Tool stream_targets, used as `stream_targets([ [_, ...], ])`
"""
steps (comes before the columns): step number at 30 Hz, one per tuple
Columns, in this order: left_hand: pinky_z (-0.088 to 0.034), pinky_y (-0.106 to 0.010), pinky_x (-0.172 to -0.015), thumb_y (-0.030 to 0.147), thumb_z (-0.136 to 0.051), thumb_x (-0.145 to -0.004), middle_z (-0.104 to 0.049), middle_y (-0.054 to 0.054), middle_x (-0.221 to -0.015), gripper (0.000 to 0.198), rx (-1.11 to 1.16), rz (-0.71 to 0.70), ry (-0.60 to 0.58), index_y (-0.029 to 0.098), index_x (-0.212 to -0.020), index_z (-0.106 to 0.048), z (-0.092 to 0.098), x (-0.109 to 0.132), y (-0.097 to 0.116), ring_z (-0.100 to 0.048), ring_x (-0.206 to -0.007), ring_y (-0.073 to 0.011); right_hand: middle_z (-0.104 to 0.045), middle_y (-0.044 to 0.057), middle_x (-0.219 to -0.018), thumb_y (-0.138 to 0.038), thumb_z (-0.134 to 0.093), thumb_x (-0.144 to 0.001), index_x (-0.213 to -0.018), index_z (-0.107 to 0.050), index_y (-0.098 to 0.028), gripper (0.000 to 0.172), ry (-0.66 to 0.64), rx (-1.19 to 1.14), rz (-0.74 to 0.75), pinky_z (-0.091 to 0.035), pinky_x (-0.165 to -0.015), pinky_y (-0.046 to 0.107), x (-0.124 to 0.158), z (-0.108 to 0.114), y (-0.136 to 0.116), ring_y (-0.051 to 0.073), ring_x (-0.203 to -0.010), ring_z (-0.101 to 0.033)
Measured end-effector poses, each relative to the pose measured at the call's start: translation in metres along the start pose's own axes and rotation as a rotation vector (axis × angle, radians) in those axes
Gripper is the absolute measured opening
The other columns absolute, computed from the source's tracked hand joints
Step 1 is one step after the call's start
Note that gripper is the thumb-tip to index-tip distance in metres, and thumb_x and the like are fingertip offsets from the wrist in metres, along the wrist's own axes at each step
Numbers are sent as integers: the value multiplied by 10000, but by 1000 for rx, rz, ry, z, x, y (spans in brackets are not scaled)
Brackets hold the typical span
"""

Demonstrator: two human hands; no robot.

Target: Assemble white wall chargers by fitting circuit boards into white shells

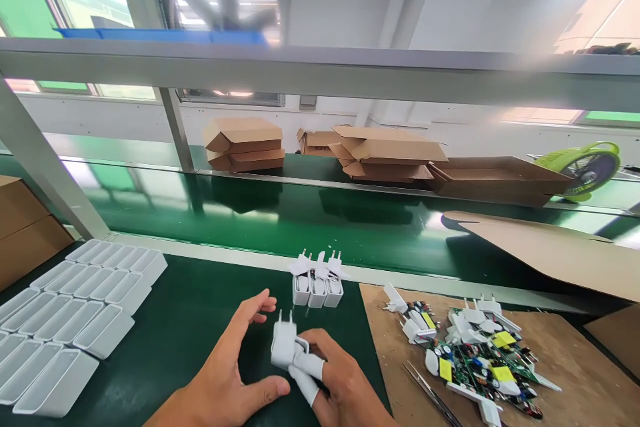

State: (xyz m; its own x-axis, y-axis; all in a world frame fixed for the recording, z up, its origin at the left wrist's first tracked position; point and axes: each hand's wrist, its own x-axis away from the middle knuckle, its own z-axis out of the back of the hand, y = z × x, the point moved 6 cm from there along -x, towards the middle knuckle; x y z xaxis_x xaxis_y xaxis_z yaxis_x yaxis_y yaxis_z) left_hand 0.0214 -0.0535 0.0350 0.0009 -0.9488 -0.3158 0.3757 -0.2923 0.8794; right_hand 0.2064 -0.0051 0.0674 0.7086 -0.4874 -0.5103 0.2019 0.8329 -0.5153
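Observation:
My right hand (pixel 340 380) grips a white two-pin charger plug (pixel 284 343), its pins pointing up. White covers wrap some of the fingers on that hand. To the left of the plug, my left hand (pixel 235 363) is open, thumb and fingers apart, holding nothing. Just beyond the hands, three white charger housings (pixel 317 290) stand side by side with pinned plug pieces sitting in their tops. At the left lie rows of open white housings (pixel 75 320).
On a brown board (pixel 590 373) at the right lies a pile of circuit boards (pixel 480 360) with white plug parts, beside tweezers (pixel 433 393). A green belt (pixel 280 220) runs behind, with cardboard boxes (pixel 390 153) and a green fan (pixel 580 170) beyond. A metal rail (pixel 320 73) crosses above.

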Motion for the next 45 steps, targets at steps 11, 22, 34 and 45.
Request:
stream_targets([
  [11,-527,-572,-1103,439,-851,-851,-495,-161,-1566,1000,-70,-116,21,345,-1632,-233,0,0,6,-568,-1371,-403,-669,101,-1161,-20,-507,-848,-1133,-666,-239,393,-59,-14,-24,-604,-781,299,2,-6,2,215,-955,-699],
  [22,-583,-349,-934,80,-615,-959,-664,-64,-1145,305,-99,-268,20,271,-1193,-569,-2,-7,26,-676,-1070,-214,-702,105,-1224,-114,-511,-966,-1356,-570,-247,416,-145,26,-120,-613,-895,351,6,-14,5,242,-1037,-721],
  [34,-600,-373,-905,106,-593,-966,-653,-59,-1128,272,-78,-245,-22,282,-1171,-563,-3,-10,21,-684,-1041,-223,-654,85,-1310,-179,-658,-944,-1439,-566,-299,518,-128,-211,-197,-544,-1007,339,3,-9,10,226,-1148,-665],
  [45,-597,-488,-1058,137,-755,-826,-647,-85,-1328,974,-184,-190,142,351,-1623,-237,-13,13,12,-696,-1198,-298,-781,106,-950,-598,-811,-819,-1097,-765,-157,523,19,-1291,-897,-588,-852,408,10,-44,21,289,-899,-768],
])
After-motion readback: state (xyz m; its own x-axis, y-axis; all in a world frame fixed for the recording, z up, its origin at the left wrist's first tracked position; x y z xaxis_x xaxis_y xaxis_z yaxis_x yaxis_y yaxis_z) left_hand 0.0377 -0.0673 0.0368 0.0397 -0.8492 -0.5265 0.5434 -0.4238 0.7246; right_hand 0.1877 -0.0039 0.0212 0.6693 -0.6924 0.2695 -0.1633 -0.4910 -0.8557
